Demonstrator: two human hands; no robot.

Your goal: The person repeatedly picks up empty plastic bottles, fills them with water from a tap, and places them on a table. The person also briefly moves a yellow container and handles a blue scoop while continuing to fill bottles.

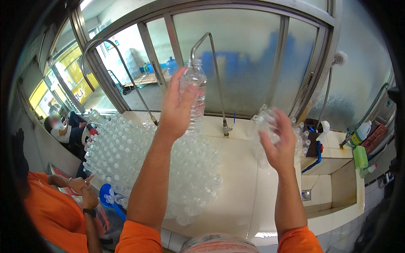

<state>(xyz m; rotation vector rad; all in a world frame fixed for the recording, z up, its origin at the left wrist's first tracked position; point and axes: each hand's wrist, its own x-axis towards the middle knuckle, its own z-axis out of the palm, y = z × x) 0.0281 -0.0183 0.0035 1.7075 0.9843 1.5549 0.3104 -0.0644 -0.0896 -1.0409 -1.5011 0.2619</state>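
My left hand (178, 110) is wrapped around a clear ribbed plastic bottle (197, 107), held upright. The tip of a bent metal filling spout (209, 47) is in or right at the bottle's uncapped mouth. Over the right part of the counter, my right hand (280, 142) has thumb and fingers spread beside blurred clear plastic bottles (261, 125). Whether it grips one of them I cannot tell. Below and left of my left hand, clear bottles (126, 151) stand packed tightly together, many with white caps.
A second curved spout (121, 57) rises at left. A valve (226, 129) sits under the near spout. At right is a tiled basin (343, 186) with a blue pipe (313, 164). A co-worker in an orange shirt (53, 215) stands left beside a blue scoop (107, 196) of caps.
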